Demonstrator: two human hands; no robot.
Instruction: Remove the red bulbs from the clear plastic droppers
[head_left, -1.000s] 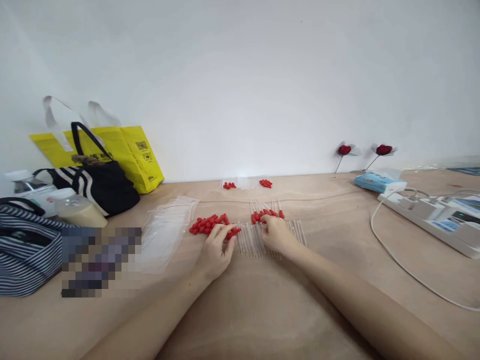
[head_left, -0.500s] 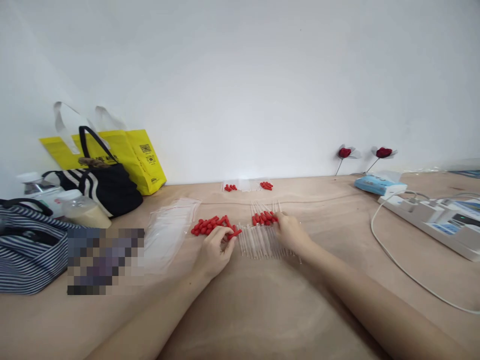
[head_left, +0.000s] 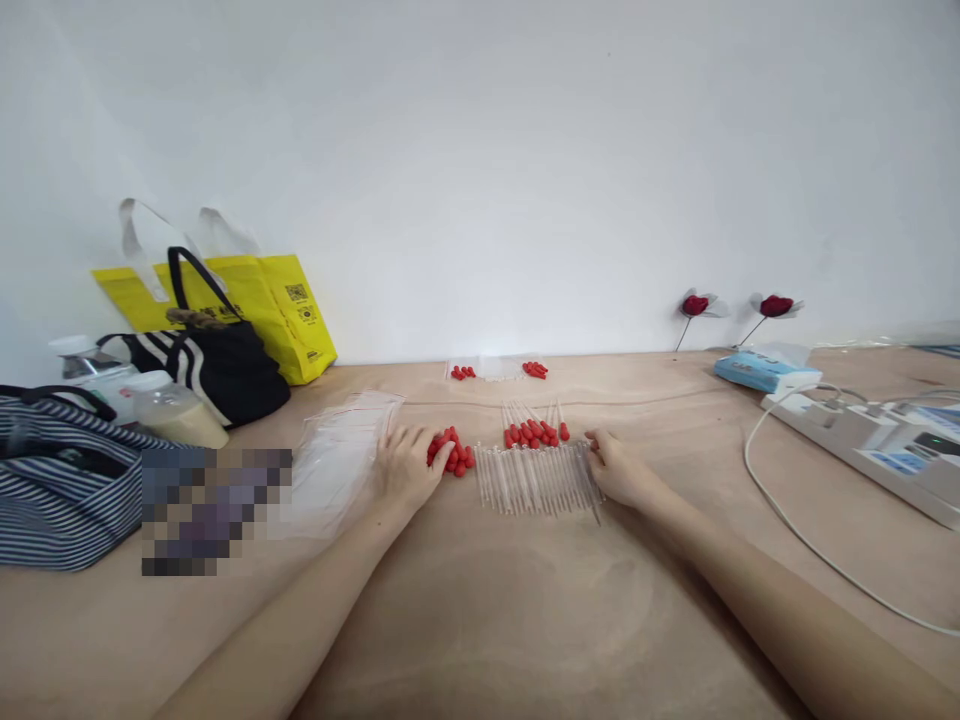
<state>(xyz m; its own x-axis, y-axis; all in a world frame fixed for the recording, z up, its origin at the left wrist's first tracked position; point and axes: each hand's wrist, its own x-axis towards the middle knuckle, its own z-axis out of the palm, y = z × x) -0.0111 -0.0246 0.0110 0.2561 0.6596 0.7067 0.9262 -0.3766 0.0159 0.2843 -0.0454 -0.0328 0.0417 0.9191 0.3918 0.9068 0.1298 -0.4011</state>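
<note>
My left hand curls round the left side of a pile of red rubber bulbs, its thumb in front; the fingers hide part of the pile. At the right end of a row of thin clear tubes, laid side by side, my right hand has its fingers bent and close together. Whether a tube is between them is hidden. Behind the row lie several droppers, clear tubes with red bulbs on their near ends, tips pointing away from me.
Clear plastic bags lie left of my left hand. Farther left are a yellow bag, a black bag and a bottle. More red bulbs lie by the wall. A tissue pack and power strip stand right.
My left hand has moved left from the pile's near right side and now cups its left side. My right hand has shifted right, off the droppers, to the end of the tube row.
</note>
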